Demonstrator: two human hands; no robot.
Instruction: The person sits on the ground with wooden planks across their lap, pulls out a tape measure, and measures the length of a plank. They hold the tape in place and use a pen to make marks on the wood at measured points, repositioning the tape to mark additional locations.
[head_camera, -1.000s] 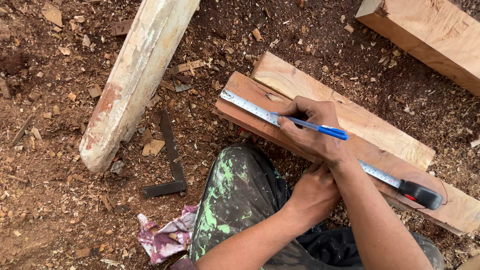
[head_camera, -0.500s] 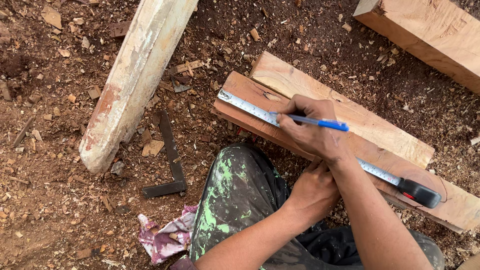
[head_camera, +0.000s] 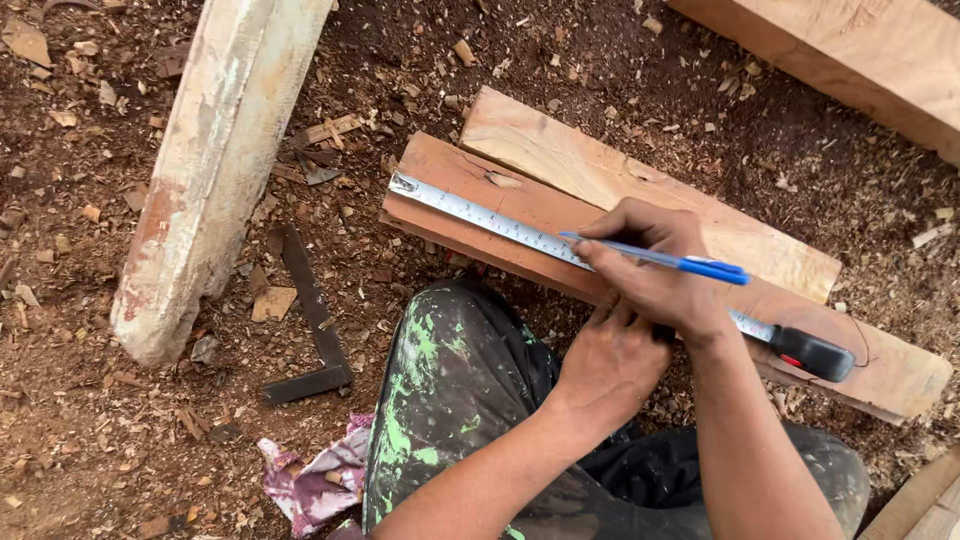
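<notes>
My right hand (head_camera: 655, 272) grips a blue pen (head_camera: 670, 262), its tip touching a reddish wooden plank (head_camera: 470, 195) beside a steel tape measure blade (head_camera: 480, 215). The blade runs along the plank from its hooked end at the left to the black tape case (head_camera: 812, 354) at the right. My left hand (head_camera: 608, 365) rests just below the right one, against the plank's near edge, with the fingers tucked under the right hand. A paler plank (head_camera: 600, 175) lies right behind the reddish one. My knee in paint-stained trousers (head_camera: 455, 375) is bent below the planks.
A thick whitish timber post (head_camera: 215, 165) lies at the left on dirt strewn with wood chips. A dark metal try square (head_camera: 310, 320) rests between post and knee. A crumpled rag (head_camera: 315, 475) lies by my leg. Another large beam (head_camera: 860, 65) crosses the top right.
My right hand with the pen has shifted slightly along the tape blade; the pen tilts a little flatter. The planks and tape have stayed put.
</notes>
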